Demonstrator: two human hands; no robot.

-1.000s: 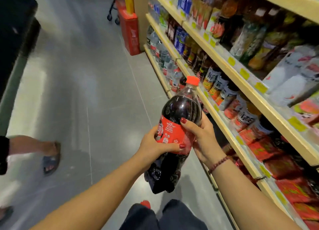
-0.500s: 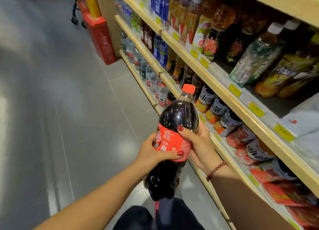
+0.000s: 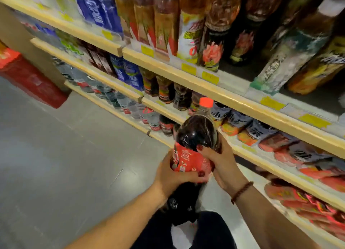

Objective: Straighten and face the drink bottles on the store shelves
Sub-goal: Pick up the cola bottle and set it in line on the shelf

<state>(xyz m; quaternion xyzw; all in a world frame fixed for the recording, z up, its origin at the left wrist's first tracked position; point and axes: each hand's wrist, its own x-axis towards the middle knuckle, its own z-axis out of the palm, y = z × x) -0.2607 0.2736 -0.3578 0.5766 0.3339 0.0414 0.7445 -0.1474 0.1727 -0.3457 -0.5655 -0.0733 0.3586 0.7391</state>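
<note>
Close to the shelves (image 3: 242,100), the person has turned from the aisle to face them. Left hand (image 3: 173,175) and right hand (image 3: 222,162) still wrap the cola bottle (image 3: 196,136), cap toward 12 o'clock, held off the shelf, probably headed for a slot near 1 o'clock.

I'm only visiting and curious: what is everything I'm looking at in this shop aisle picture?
cola bottle: one, dark with red label and cap, held before the shelves
shelves: several tiers, pale wood, along the right
price tags: many, yellow, on the shelf edges
blue-labelled bottles: a blurred row, blue, top shelf at left
water bottles: a row, clear, low shelf at left
red box: one, red, on the floor far left
floor: grey, left
bracelet: one, brown beads, right wrist
left hand: grips the cola bottle's label
right hand: grips its shoulder
</note>
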